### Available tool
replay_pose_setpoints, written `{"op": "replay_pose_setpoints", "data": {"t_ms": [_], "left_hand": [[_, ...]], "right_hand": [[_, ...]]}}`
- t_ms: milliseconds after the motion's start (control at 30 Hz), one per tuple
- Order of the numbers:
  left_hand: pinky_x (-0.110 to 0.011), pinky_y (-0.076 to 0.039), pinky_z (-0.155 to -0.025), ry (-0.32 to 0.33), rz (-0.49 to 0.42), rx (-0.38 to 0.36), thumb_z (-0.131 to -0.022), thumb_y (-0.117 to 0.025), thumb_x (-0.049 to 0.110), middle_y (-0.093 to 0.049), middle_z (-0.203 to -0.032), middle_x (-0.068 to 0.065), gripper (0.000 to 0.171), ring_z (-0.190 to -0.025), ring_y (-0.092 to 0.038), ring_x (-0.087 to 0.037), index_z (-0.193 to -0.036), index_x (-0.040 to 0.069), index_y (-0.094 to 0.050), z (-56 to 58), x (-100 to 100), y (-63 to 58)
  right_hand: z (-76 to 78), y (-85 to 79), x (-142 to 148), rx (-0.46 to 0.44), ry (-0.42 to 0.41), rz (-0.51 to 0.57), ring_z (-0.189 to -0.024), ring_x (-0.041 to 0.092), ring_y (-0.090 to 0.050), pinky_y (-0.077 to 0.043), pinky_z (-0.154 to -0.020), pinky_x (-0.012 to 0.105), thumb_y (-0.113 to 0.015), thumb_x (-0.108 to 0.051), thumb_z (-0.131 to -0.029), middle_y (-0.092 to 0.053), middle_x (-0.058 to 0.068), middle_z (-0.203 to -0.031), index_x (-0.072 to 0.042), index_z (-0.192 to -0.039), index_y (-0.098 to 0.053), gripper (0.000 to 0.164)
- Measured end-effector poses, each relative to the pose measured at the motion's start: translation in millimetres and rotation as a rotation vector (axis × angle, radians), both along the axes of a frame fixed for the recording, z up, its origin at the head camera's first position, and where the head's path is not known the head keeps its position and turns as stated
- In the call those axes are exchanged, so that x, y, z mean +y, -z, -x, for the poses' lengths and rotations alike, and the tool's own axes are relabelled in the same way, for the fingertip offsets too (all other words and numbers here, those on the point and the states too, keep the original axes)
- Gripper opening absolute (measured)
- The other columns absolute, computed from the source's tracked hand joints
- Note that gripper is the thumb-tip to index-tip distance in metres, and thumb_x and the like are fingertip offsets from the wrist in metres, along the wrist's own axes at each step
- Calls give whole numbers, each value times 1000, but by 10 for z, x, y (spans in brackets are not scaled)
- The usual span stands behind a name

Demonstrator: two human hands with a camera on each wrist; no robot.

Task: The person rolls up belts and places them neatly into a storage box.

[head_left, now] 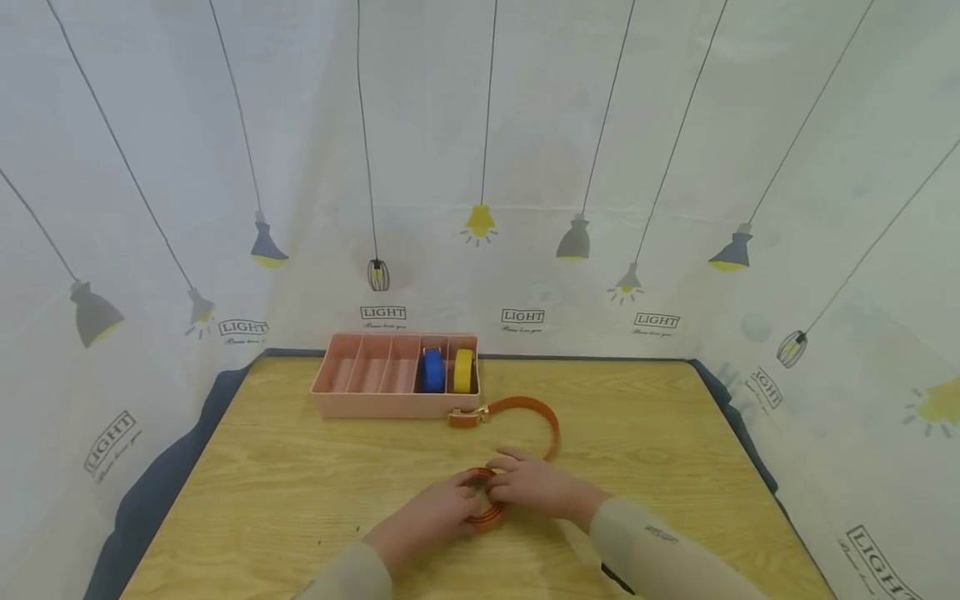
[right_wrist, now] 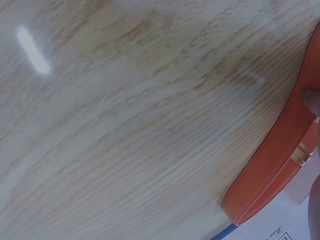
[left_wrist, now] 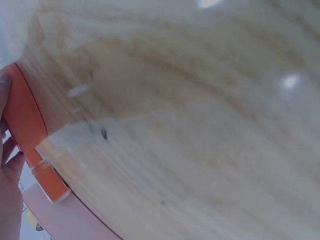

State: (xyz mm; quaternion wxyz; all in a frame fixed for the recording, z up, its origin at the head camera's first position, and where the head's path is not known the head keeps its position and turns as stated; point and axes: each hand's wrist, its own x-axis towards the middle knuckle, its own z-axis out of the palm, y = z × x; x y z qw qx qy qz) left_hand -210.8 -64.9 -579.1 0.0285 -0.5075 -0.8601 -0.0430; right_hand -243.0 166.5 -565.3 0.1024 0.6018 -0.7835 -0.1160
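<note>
An orange belt (head_left: 555,429) lies on the wooden table, one part wound into an upright-edged coil (head_left: 487,522) and the rest curving away to its metal buckle (head_left: 468,417). At the coil's left side, my left hand (head_left: 435,512) holds the roll with bent fingers. My right hand (head_left: 536,486) grips the coil from the upper right, its fingertips reaching into the middle. In the left wrist view, fingers (left_wrist: 12,167) lie beside the orange strap (left_wrist: 25,112). The right wrist view has a fingertip (right_wrist: 312,101) against the belt (right_wrist: 270,160); the rest of that hand is mostly cut off.
A pink divided box (head_left: 390,406) stands at the table's back edge, just behind the buckle. Its right compartments hold a blue roll (head_left: 433,371) and a yellow roll (head_left: 464,371). A white cloth printed with lamps (head_left: 517,267) hangs round the table (head_left: 300,475).
</note>
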Motion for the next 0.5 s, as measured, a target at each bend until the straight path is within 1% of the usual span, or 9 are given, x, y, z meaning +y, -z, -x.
{"op": "replay_pose_setpoints", "data": {"t_ms": [100,167,233,333,400,500], "left_hand": [[-41,-40,-105,-7,37,15,-90,-69,35,-60,-132,1,37,-133,-43,-22,-122,19,-68,38,-36,-26],[-45,-39,-105,-22,62,24,-92,-67,35,-61,-130,1,33,-132,-45,-22,-120,18,-69,59,-62,-45],[-48,-37,-107,-51,78,35,-92,-66,35,-63,-125,-1,30,-131,-46,-23,-116,17,-70,79,-87,-57],[-47,-36,-108,-91,101,35,-92,-66,35,-65,-118,-1,23,-130,-46,-27,-108,18,-70,97,-105,-77],[-49,-35,-108,-118,96,14,-93,-66,36,-62,-122,-3,25,-132,-44,-30,-111,19,-68,109,-103,-82],[-53,-35,-106,-149,52,-22,-93,-64,42,-58,-128,-4,30,-132,-43,-34,-114,21,-66,128,-76,-82]], "right_hand": [[1,2,-46,20,2,11,-125,14,-48,-29,-113,43,-64,-17,-90,-65,-14,-116,-29,-108,-71,22],[-5,-3,-69,-1,16,20,-124,14,-49,-28,-113,43,-64,-15,-90,-65,-14,-113,-28,-107,-72,22],[-10,-4,-87,-41,42,27,-125,14,-49,-26,-114,43,-64,-15,-91,-65,-13,-116,-27,-108,-72,22],[-28,-10,-114,-60,73,28,-126,15,-49,-25,-114,41,-62,-16,-93,-64,-11,-121,-27,-111,-72,23],[-41,-7,-134,-32,87,25,-123,14,-50,-27,-114,40,-62,-17,-93,-64,-9,-120,-27,-113,-71,24],[-57,3,-171,34,97,27,-115,13,-51,-30,-111,37,-64,-17,-90,-66,-10,-113,-26,-111,-72,24]]}}
